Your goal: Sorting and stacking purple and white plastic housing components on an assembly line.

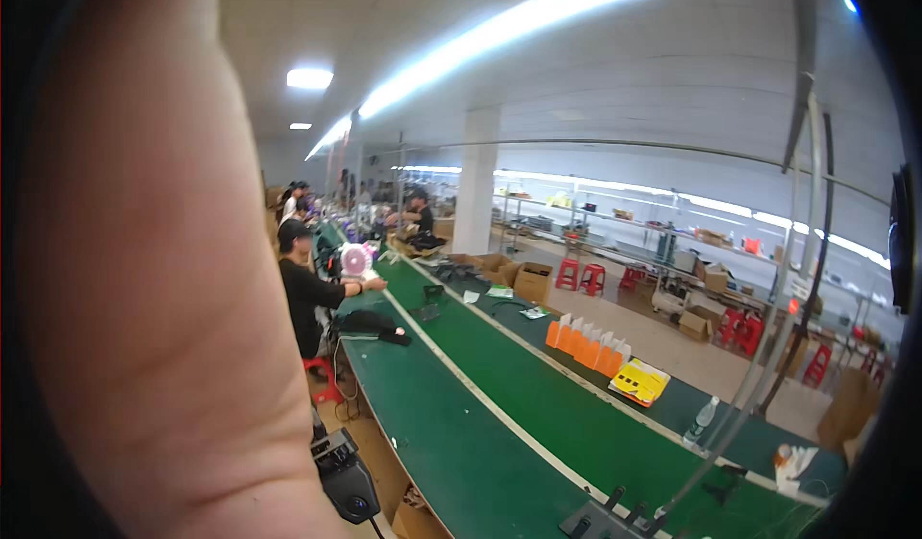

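Observation:
A bare forearm, on my left and very close, rises from the lower edge to the top and covers much of the picture's left side. Its hand is out of the picture, so what it holds or touches is hidden. My right hand does not show at all. Beside the forearm, low down, is a black device with a round lens-like front and a cable. The green workbench stretches away to the right of it.
A co-worker sits at the bench by a pink and white fan. Across the green belt stand orange and white cartons, a yellow package and a plastic bottle. A metal pole rises at right.

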A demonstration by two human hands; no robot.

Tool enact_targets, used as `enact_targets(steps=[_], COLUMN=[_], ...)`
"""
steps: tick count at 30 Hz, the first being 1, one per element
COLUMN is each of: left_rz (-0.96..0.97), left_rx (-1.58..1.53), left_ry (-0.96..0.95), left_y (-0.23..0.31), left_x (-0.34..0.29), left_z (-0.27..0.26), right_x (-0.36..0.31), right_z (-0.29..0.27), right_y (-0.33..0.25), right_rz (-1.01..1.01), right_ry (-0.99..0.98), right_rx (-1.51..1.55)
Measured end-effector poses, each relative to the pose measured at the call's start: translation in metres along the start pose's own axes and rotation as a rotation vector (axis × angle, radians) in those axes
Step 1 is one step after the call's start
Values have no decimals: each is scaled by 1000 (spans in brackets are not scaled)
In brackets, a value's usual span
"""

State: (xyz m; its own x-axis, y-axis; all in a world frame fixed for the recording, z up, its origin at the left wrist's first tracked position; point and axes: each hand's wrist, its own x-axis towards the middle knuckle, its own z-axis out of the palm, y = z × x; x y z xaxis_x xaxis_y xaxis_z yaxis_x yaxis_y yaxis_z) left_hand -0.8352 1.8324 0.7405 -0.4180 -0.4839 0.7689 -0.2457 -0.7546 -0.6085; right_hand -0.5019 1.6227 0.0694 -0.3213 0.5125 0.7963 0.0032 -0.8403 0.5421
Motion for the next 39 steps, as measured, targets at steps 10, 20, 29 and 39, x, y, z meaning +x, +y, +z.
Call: enact_targets(steps=[10,20,29,39], left_rz=[-88,-280,-675,-1362], left_rx=[396,627,430,-627], left_ry=[-117,-26,-618,-1635], left_y=[31,52,49,242], left_x=[-9,-70,-195,-468], left_z=[-62,-57,-71,-1], right_x=[20,63,90,79], right_z=[-32,-49,-57,-53], right_y=[44,7,-26,-35], right_rz=[-99,-129,-29,-256], right_ry=[-1450,-1502,-1653,-1467], right_rx=[774,1044,1231,1305])
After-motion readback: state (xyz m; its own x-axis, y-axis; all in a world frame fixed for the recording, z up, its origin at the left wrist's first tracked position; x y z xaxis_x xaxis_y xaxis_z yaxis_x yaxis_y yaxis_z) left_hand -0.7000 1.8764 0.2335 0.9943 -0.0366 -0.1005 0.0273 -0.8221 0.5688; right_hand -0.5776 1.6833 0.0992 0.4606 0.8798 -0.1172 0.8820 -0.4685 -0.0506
